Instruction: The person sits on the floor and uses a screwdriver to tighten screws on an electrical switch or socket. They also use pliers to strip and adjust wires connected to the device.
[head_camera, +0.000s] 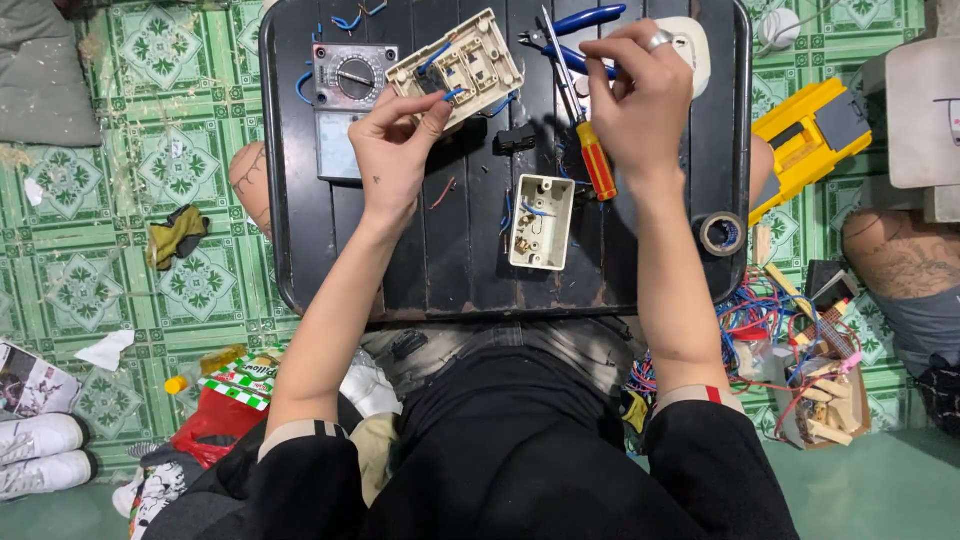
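On black surface (330, 250) over lap, small box (541, 222) nearest, left hand (395, 155) fingers pinching beige switch plate (457, 68), right hand (640, 95) fingers closed on screwdriver (580, 115), meter (352, 78) and pliers (575, 28) beyond
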